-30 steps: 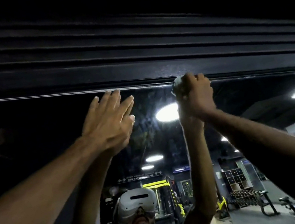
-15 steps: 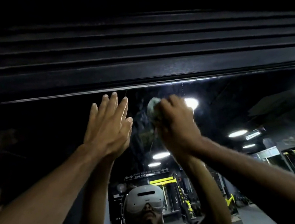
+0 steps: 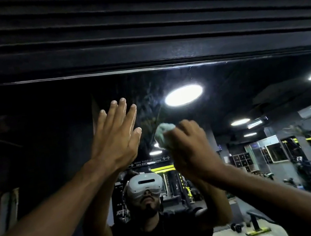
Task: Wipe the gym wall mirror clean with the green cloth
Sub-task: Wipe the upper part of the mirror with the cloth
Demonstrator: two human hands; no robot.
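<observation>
Near mirror top: right hand grips balled green cloth, mid-wipe; left hand flat-fingered at its 9 o'clock. Next: firm overlapping pass.

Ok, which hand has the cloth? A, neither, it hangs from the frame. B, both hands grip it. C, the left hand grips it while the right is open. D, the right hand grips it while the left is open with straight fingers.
D: the right hand is curled round the bunched green cloth at the mirror, while the left hand is open with straight fingers.
</observation>
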